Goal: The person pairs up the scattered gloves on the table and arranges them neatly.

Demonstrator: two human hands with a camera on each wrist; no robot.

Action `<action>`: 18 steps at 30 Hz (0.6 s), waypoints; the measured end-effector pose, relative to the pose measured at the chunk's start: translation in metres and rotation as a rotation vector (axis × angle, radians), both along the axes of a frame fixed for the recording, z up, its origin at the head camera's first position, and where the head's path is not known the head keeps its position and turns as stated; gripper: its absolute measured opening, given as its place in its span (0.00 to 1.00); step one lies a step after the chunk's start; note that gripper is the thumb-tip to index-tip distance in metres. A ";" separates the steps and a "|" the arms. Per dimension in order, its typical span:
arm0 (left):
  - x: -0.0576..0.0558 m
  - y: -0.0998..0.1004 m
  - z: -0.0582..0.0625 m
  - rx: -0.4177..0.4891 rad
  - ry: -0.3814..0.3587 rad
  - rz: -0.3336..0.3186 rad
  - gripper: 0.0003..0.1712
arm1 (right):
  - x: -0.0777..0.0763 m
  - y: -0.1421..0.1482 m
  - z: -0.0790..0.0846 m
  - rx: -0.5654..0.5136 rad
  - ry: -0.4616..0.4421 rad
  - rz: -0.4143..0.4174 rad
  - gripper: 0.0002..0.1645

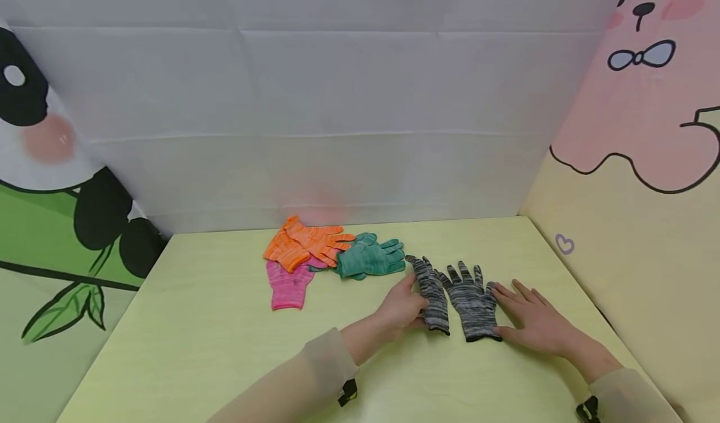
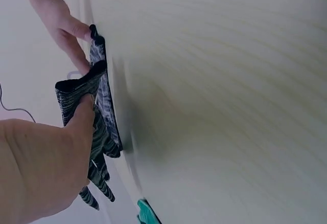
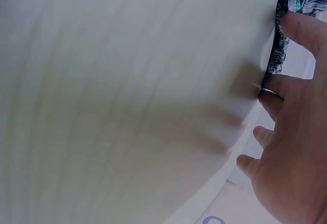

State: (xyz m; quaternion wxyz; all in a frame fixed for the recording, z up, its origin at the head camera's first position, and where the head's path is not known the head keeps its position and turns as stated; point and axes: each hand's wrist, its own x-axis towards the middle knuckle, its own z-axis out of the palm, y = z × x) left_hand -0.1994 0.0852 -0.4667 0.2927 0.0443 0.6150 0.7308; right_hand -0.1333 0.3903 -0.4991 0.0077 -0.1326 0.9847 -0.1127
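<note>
My left hand (image 1: pixel 400 307) grips a black-and-grey knitted glove (image 1: pixel 434 301) by its left side. The left wrist view shows the thumb lying over this glove (image 2: pixel 76 98) near its dark cuff, the glove tilted up from the table. Just to its right, a matching black-and-grey glove (image 1: pixel 474 304) lies flat, its fingers pointing away from me. At that glove's right edge, my right hand (image 1: pixel 534 320) touches it with outstretched fingers. In the right wrist view, the thumb and fingertips (image 3: pixel 278 83) meet the glove's dark edge, and the other fingers are spread.
Left of the striped gloves lie green gloves (image 1: pixel 371 259), with orange gloves (image 1: pixel 309 242) behind them and partly over a pink glove (image 1: pixel 289 285). The pale yellow table (image 1: pixel 214 335) meets a white cloth backdrop (image 1: pixel 337 85) at its far edge. Printed panels stand at both sides.
</note>
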 end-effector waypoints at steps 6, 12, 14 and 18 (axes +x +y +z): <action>0.007 0.019 -0.004 -0.034 0.043 0.014 0.47 | 0.001 -0.001 0.003 -0.006 -0.007 0.003 0.51; 0.011 0.029 -0.003 -0.003 0.036 0.013 0.47 | 0.001 0.000 0.003 -0.014 -0.011 0.006 0.52; 0.012 0.032 -0.003 -0.002 0.043 0.009 0.47 | 0.000 0.001 0.002 -0.024 -0.026 0.004 0.52; 0.011 0.036 -0.002 -0.046 0.066 0.005 0.46 | -0.002 0.003 0.000 -0.034 -0.051 0.002 0.53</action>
